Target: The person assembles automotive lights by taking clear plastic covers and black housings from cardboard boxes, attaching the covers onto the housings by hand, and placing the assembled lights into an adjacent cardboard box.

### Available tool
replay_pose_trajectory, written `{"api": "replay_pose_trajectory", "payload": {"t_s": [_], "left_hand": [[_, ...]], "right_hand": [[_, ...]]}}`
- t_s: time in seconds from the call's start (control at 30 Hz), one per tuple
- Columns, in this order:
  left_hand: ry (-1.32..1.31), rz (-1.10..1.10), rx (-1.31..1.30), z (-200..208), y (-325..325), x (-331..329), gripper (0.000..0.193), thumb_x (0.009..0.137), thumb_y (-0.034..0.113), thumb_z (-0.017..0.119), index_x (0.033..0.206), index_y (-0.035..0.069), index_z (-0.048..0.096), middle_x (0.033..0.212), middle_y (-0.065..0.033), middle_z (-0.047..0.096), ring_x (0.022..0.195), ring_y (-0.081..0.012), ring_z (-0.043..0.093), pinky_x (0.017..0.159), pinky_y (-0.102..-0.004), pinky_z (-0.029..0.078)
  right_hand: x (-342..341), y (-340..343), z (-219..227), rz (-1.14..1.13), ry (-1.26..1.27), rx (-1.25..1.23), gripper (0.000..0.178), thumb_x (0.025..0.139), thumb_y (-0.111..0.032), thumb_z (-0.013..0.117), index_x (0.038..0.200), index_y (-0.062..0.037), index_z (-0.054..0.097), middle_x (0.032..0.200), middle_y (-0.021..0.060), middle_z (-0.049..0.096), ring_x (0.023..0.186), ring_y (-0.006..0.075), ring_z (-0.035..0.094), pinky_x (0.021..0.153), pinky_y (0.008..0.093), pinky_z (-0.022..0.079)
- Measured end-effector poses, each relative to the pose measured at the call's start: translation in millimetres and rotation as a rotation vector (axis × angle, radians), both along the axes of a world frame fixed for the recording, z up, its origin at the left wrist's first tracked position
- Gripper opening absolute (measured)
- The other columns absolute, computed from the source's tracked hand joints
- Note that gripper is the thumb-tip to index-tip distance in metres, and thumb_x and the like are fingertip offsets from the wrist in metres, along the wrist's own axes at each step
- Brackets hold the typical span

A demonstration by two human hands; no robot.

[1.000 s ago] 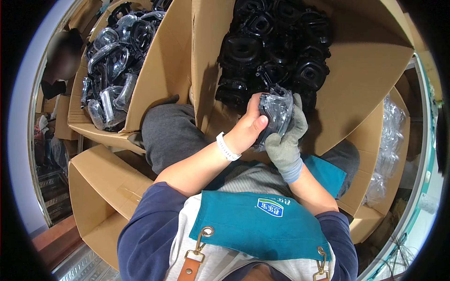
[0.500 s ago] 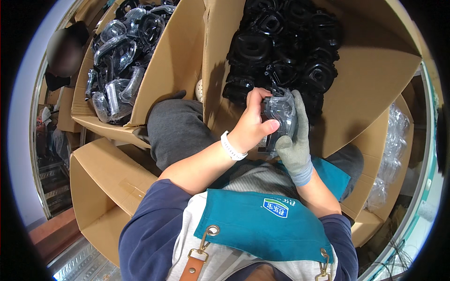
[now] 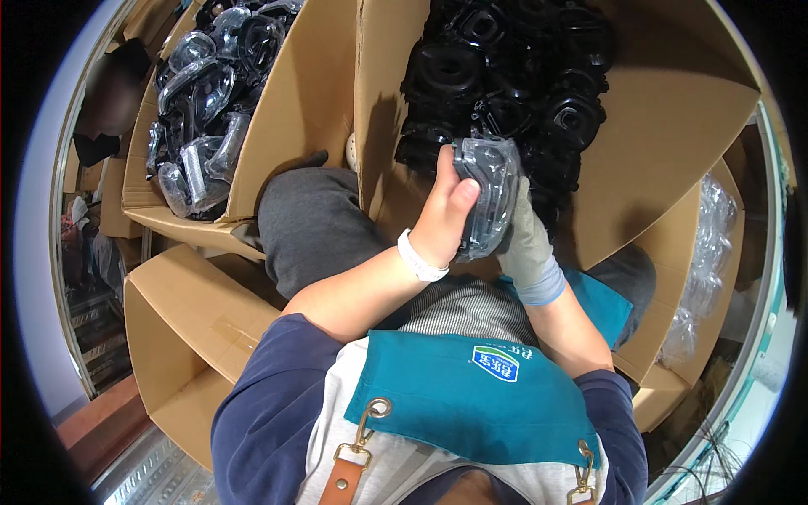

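Note:
A curved, moulded plastic part (image 3: pixel 491 198), clear over black, is held upright between my two hands above my lap. My bare left hand (image 3: pixel 444 217), with a white wristband, grips its left side, the thumb lying along the edge. My right hand (image 3: pixel 528 244), in a grey glove, is closed against the right side; most of its fingers are hidden behind the part. Just beyond my hands, black moulded parts (image 3: pixel 454 71) with round openings are piled in a large cardboard box (image 3: pixel 665 143).
At the left, a cardboard box (image 3: pixel 295 118) holds clear and black plastic pieces (image 3: pixel 202 93). A lower open carton (image 3: pixel 185 311) stands beside my left arm. Clear plastic pieces (image 3: pixel 707 244) fill a box at the right. Another person (image 3: pixel 114 93) is at the far left.
Both hands have turned the plastic part, so its clear curved face now shows more. My left thumb has shifted up its edge, and my right hand has slid further behind it.

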State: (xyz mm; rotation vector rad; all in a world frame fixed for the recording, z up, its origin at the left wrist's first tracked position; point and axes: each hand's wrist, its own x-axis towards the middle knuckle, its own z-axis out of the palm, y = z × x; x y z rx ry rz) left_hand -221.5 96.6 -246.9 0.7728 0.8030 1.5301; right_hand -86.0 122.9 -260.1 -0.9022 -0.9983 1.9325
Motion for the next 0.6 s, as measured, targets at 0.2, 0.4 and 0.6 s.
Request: {"api": "replay_pose_trajectory", "payload": {"t_s": [0.2,0.4,0.6], "left_hand": [[0.396,0.181,0.062,3,1,-3,0.053,0.094,0.042,0.051,0.124,-0.002,0.044,0.121,-0.0125,0.051,0.107,-0.0235,0.05,0.099,-0.0326,0.036],[-0.042,0.146,-0.147,-26,-5,3,0.036,0.101,0.03,0.038,0.112,0.001,0.056,0.106,-0.0096,0.061,0.1,-0.0218,0.055,0.092,-0.0325,0.04],[-0.639,0.241,-0.512,3,32,-19,0.045,0.098,0.041,0.035,0.108,0.004,0.058,0.102,-0.0112,0.065,0.094,-0.0259,0.061,0.084,-0.0396,0.049]], "right_hand": [[-9,-5,17,-0.116,0.15,-0.098,0.051,0.1,-0.043,0.039,0.135,-0.0061,0.044,0.125,0.0059,0.055,0.111,0.0138,0.054,0.099,0.0297,0.041],[-15,5,23,-0.47,-0.299,0.546,0.085,0.08,-0.021,0.074,0.143,0.0021,0.02,0.134,0.0152,0.041,0.121,0.0204,0.043,0.101,0.0333,0.038],[-10,-4,19,-0.2,-0.665,1.262,0.094,0.067,-0.029,0.079,0.138,0.0083,0.029,0.11,0.0249,0.053,0.096,0.0347,0.057,0.083,0.0408,0.048]]}}
